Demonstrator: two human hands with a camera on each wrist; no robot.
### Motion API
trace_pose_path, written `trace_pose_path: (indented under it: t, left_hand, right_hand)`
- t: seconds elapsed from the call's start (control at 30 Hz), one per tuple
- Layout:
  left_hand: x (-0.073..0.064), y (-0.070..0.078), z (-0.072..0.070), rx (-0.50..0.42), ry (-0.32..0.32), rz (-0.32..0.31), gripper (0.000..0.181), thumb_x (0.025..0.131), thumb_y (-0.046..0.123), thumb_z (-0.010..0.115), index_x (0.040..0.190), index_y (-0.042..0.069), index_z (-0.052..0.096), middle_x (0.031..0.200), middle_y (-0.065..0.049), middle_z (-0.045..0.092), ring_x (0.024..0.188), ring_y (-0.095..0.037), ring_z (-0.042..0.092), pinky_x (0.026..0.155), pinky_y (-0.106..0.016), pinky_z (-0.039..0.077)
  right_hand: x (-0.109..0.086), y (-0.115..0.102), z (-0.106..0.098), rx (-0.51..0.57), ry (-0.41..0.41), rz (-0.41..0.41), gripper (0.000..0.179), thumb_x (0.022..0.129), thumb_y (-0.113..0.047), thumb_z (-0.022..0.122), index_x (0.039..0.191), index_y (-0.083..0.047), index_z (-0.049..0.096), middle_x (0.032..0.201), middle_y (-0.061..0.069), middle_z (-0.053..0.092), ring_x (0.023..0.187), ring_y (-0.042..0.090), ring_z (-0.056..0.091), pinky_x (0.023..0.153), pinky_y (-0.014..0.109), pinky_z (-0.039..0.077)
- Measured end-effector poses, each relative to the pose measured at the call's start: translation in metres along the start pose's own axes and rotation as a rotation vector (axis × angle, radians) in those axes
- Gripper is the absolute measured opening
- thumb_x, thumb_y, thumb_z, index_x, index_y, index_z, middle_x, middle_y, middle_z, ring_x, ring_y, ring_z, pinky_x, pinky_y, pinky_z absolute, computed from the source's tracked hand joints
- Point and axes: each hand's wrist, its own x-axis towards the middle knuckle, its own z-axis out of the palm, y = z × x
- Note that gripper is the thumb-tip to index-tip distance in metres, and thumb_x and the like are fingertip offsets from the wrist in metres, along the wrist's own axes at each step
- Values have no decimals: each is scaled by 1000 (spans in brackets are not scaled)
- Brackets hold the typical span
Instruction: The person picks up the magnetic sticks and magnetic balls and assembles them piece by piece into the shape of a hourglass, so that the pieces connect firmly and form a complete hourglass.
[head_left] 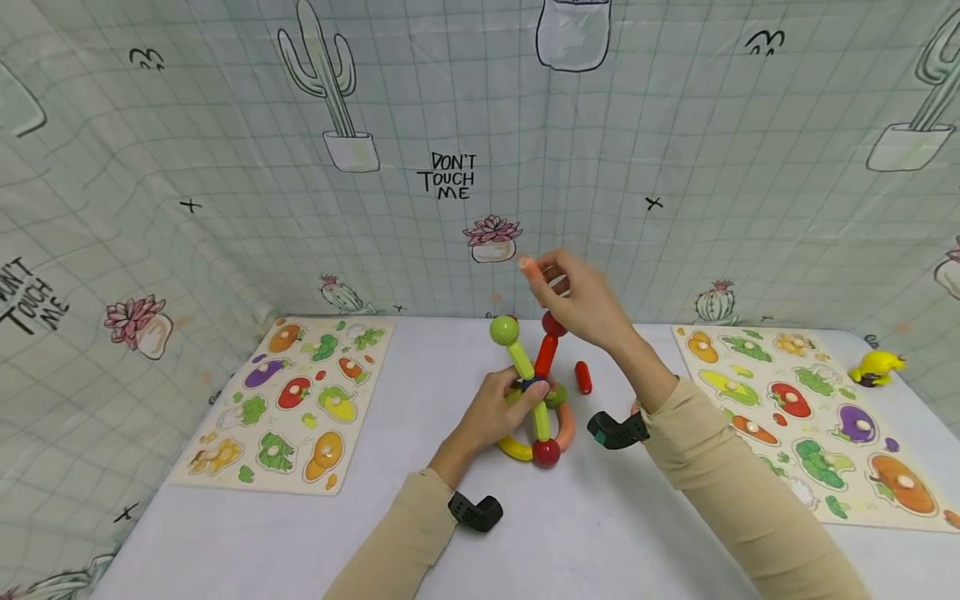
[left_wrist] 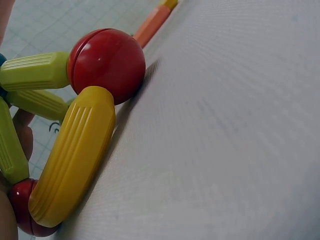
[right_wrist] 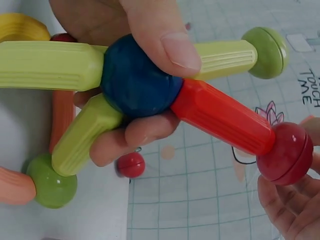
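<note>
A magnetic ball-and-stick structure stands on the table, and my left hand (head_left: pixel 491 410) grips it around the blue ball (right_wrist: pixel 137 80) at its middle. Sticks fan out from that ball: a light green one tipped by a green ball (head_left: pixel 504 330), a red one (right_wrist: pixel 227 117) tipped by a red ball (right_wrist: pixel 285 153). At its base, a yellow curved stick (left_wrist: pixel 75 155) joins a red ball (left_wrist: pixel 107 65). Above the structure, my right hand (head_left: pixel 583 302) pinches an orange stick (head_left: pixel 531 269). In the right wrist view, the right hand's fingers show beside the upper red ball.
A loose red stick (head_left: pixel 582 377) lies right of the structure. Vegetable puzzle boards lie at left (head_left: pixel 247 446) and right (head_left: pixel 757 390). A yellow toy (head_left: pixel 877 367) sits at the far right. Behind the table hangs a cactus-print cloth (head_left: pixel 600 150).
</note>
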Motion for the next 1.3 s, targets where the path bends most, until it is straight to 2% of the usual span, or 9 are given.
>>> trace_pose_path:
  t: [0.17, 0.43, 0.63, 0.8, 0.93, 1.1, 1.3]
  left_hand:
    - [-1, 1, 0, -7, 3, -4, 40, 95, 44, 50, 109, 10, 64, 102, -2, 71, 98, -10, 62, 94, -30, 47]
    - [-1, -1, 2, -34, -12, 2, 31, 96, 35, 51, 110, 10, 64, 103, -2, 71, 98, -12, 61, 96, -31, 45]
    - [-1, 1, 1, -19, 1, 15, 38, 96, 42, 50, 109, 10, 64, 102, -3, 71, 96, -12, 62, 93, -30, 47]
    - [-1, 2, 0, -21, -1, 21, 40, 95, 43, 50, 109, 8, 64, 102, -7, 71, 96, -12, 63, 93, -29, 48]
    - [-2, 1, 1, -39, -2, 15, 37, 96, 40, 51, 109, 8, 64, 102, -7, 71, 96, -12, 64, 92, -29, 48]
    - [-2, -1, 1, -35, -8, 4, 34, 96, 37, 52, 110, 9, 63, 102, -3, 71, 97, -10, 63, 94, -28, 46]
    - [0, -1, -1, -44, -23, -12, 27, 97, 26, 52, 113, 7, 62, 106, -6, 71, 100, -15, 63, 97, -31, 45]
  right_hand:
    - [0, -1, 3, 5, -15, 29, 52, 91, -59, 46, 118, -16, 56, 100, 1, 66, 90, 18, 63, 69, 35, 54]
    - [-1, 3, 5, -2, -43, 32, 52, 90, -60, 47, 115, -15, 57, 96, 2, 66, 84, 18, 63, 64, 32, 54]
    - [-3, 4, 7, 16, -50, 34, 52, 88, -60, 50, 115, -16, 58, 93, 2, 65, 81, 18, 63, 63, 32, 53]
    - [-4, 4, 10, 10, -69, 10, 40, 93, -46, 54, 117, -14, 56, 97, 5, 65, 80, 20, 62, 62, 31, 52]
    - [-5, 6, 14, 41, -135, -26, 33, 96, -34, 53, 120, -12, 55, 106, 7, 64, 79, 21, 62, 61, 31, 50]
    - [-6, 8, 15, 114, -200, -9, 35, 97, -34, 51, 124, -12, 52, 113, 8, 61, 77, 22, 62, 62, 33, 48]
    - [-6, 9, 17, 107, -220, -14, 38, 96, -40, 51, 124, -15, 54, 114, 8, 61, 82, 22, 59, 73, 35, 47]
